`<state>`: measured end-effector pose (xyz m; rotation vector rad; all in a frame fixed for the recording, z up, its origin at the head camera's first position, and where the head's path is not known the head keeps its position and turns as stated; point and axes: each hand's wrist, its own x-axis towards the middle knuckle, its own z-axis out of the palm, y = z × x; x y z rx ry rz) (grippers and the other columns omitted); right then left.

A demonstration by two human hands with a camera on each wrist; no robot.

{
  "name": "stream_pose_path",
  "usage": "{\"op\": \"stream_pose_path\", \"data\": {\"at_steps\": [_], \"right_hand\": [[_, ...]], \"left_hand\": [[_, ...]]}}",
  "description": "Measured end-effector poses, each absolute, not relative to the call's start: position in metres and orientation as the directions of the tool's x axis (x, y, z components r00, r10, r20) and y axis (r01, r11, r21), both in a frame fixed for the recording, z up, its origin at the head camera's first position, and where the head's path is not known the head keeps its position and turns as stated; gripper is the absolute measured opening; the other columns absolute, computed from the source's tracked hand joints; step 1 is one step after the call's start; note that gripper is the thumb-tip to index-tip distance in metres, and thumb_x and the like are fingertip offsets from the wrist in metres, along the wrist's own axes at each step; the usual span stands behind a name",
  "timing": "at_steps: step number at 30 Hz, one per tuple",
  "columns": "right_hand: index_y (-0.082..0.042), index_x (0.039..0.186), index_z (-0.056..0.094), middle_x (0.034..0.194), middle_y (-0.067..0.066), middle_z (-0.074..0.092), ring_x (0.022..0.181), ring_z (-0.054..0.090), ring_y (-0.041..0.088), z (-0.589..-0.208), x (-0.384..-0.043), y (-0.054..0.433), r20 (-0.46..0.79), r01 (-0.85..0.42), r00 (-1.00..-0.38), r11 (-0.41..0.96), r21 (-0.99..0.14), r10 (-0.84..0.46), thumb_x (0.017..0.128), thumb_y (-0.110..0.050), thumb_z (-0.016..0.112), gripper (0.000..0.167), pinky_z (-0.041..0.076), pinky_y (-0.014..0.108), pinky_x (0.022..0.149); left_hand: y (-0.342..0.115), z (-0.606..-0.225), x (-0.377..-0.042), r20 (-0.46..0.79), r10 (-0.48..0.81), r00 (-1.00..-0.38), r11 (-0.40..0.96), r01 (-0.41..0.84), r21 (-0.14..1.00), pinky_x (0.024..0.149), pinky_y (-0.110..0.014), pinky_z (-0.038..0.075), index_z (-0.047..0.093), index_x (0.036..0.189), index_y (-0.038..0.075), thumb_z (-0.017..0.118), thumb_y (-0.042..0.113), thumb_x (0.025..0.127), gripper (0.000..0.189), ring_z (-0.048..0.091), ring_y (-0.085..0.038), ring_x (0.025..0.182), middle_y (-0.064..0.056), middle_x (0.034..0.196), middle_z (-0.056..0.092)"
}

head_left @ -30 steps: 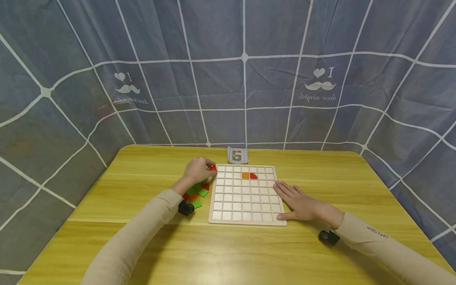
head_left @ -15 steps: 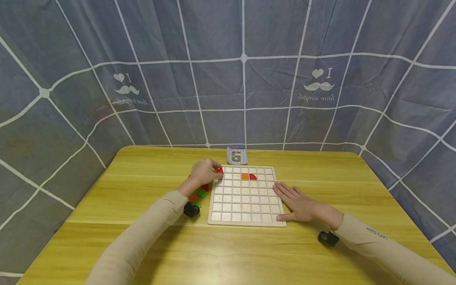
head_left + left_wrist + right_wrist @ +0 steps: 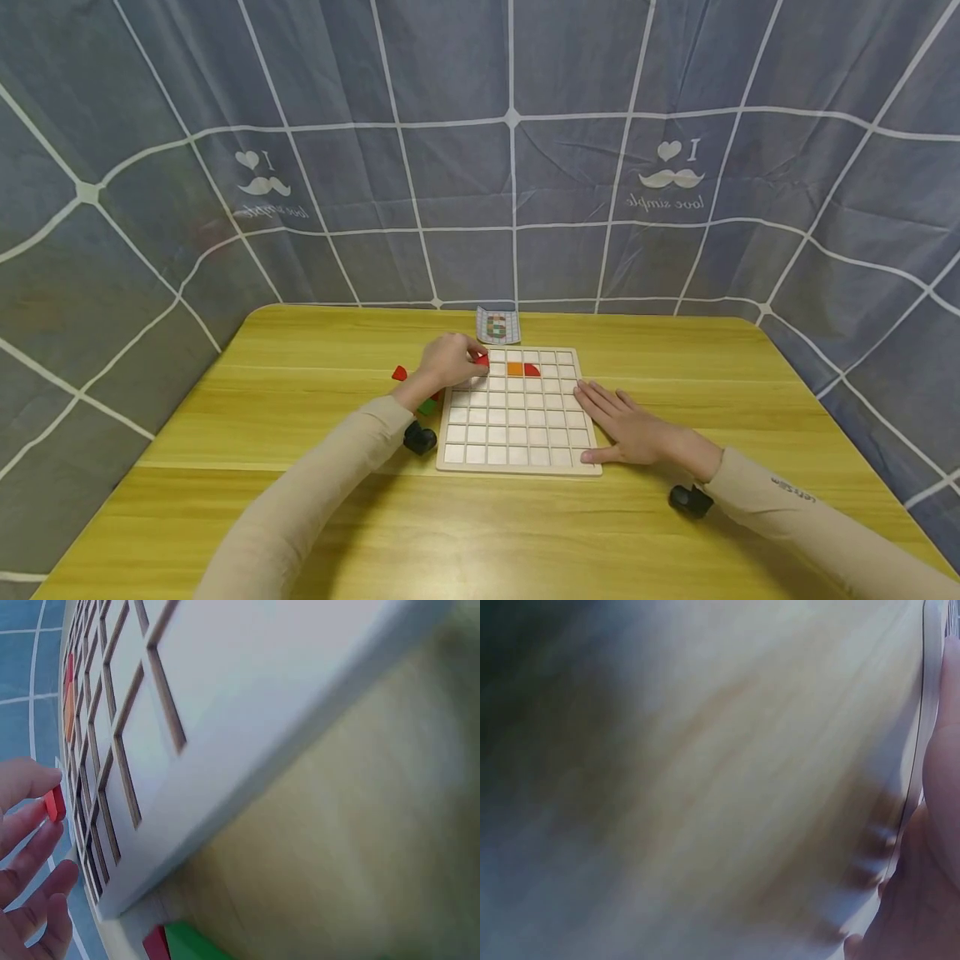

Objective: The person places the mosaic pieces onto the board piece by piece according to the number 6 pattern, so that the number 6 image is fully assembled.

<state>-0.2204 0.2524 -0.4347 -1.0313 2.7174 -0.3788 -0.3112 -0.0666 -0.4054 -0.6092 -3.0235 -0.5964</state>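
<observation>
Between thumb and fingertips my left hand pinches a small red tile, over the upper left squares of a pale wooden grid board. In the head view much of that red tile is covered by the fingers. My right hand lies with straight fingers on the board's right edge. An orange square tile and a red rounded tile sit side by side in the second row of the board.
Left of the board lie loose tiles, among them a red one and a green one, partly hidden by the left arm. A printed pattern card lies behind the board. A grey curtain hangs behind the wooden table.
My left hand has moved right with the red tile, from beside the board's left edge to over its upper left squares. The right hand has stayed in place.
</observation>
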Motion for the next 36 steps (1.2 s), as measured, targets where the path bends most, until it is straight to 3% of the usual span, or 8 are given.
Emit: {"op": "stream_pose_path", "data": {"at_steps": [8,36], "right_hand": [[-0.003,0.154,0.009,0.161,0.02,0.005,0.147,0.009,0.039,-0.44,-0.223,0.254,-0.123,-0.614,-0.746,0.747,-0.254,-0.655,0.089,-0.063,0.051,0.098,0.013,0.063,0.113],[0.002,0.153,0.011,0.16,0.023,0.005,0.147,0.008,0.042,-0.428,-0.22,0.249,-0.167,-0.599,-0.743,0.755,-0.266,-0.648,0.089,-0.059,0.053,0.098,0.013,0.064,0.113]], "left_hand": [[-0.055,-0.405,-0.31,0.054,0.398,-0.916,0.846,0.389,0.365,0.053,-0.02,0.042,0.075,0.109,0.019,0.074,0.031,0.083,0.028,0.064,-0.009,0.076,0.004,0.092,0.073],[-0.047,-0.409,-0.315,0.006,0.439,-0.898,0.824,0.405,0.397,0.068,-0.026,0.049,0.074,0.111,0.02,0.072,0.028,0.086,0.026,0.067,-0.015,0.095,0.003,0.11,0.073]]}}
